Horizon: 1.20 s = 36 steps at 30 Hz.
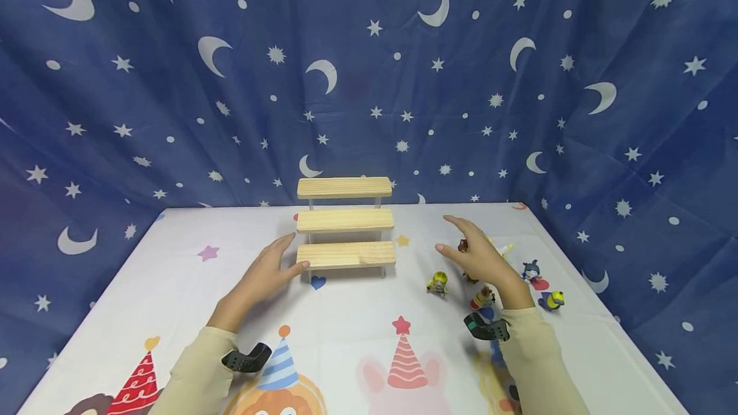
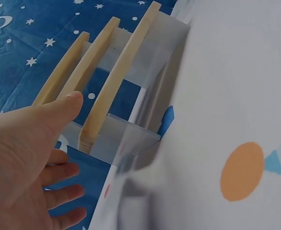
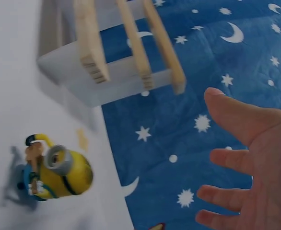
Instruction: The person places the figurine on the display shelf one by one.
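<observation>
A three-tier wooden shelf [image 1: 346, 253] with clear side supports stands at the table's far middle. My left hand [image 1: 268, 277] is at its left end, fingers spread and thumb by the lowest board; in the left wrist view the thumb overlaps the boards [image 2: 116, 81]. My right hand [image 1: 481, 255] hovers to the right of the shelf, fingers extended and holding nothing. Beneath and around it are several small toy figures, partly hidden by the hand and arm. A yellow one-eyed minion figure [image 3: 66, 172] stands nearest the shelf, also seen as the yellow figure [image 1: 438, 283] in the head view.
Farther right stand a dark-haired figure [image 1: 531, 270] and a yellow-and-blue figure [image 1: 552, 300]. A figure with a brown top [image 1: 483, 298] is beside my right wrist. The white tablecloth [image 1: 346, 325] has party-hat animal prints. Behind hangs a blue curtain [image 1: 369, 114] with moons and stars.
</observation>
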Each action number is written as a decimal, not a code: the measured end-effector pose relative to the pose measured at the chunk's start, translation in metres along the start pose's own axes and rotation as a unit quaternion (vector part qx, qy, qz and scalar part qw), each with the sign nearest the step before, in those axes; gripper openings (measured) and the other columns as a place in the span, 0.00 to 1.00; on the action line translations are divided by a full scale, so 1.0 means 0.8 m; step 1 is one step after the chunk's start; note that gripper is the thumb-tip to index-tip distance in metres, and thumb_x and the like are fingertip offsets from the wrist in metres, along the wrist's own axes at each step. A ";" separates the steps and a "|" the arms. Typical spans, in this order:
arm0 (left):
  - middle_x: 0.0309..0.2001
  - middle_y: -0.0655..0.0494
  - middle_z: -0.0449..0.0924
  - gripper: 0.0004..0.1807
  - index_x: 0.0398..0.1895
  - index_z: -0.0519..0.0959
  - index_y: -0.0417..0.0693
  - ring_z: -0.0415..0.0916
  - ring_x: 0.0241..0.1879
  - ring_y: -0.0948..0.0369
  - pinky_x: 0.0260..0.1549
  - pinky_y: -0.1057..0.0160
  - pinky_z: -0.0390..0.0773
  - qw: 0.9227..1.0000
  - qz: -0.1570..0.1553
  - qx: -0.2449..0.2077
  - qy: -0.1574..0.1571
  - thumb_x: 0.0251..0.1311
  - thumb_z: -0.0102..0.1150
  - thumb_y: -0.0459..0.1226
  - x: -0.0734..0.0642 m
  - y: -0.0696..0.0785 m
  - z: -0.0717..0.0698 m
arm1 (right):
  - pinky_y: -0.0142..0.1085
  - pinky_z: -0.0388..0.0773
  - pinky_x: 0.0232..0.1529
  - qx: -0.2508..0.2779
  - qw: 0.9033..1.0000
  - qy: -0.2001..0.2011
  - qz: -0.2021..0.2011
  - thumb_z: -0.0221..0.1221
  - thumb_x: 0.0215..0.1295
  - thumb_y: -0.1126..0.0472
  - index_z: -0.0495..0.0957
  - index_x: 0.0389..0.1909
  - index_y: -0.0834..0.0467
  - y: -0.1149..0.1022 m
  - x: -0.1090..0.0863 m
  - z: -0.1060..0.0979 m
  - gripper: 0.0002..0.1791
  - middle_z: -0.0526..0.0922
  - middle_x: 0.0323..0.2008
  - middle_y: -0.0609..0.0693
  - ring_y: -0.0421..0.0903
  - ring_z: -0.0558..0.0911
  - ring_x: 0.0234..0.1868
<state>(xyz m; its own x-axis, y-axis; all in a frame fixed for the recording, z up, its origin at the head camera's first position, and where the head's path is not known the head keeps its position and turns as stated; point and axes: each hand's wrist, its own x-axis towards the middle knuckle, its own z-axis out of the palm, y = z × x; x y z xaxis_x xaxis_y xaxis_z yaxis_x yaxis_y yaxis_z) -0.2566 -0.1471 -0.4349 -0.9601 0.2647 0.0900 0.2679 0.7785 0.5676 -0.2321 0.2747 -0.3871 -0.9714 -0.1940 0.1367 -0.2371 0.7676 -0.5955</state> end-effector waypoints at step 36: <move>0.71 0.29 0.65 0.39 0.79 0.52 0.42 0.66 0.71 0.36 0.69 0.33 0.64 0.973 0.015 -0.205 -0.101 0.73 0.56 0.46 0.009 -0.030 0.022 | 0.40 0.82 0.54 0.066 0.987 -0.134 -0.051 0.58 0.72 0.69 0.71 0.64 0.75 0.105 -0.037 -0.050 0.23 0.76 0.60 0.75 0.68 0.81 0.56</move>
<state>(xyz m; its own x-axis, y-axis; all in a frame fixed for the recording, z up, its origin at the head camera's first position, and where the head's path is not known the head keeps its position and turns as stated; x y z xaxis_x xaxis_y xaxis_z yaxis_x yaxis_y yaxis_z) -0.2682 -0.1540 -0.4620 -0.9056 0.4232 -0.0276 0.2014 0.4864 0.8502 -0.2235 0.3692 -0.4097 -0.9006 -0.4346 -0.0026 -0.3129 0.6524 -0.6902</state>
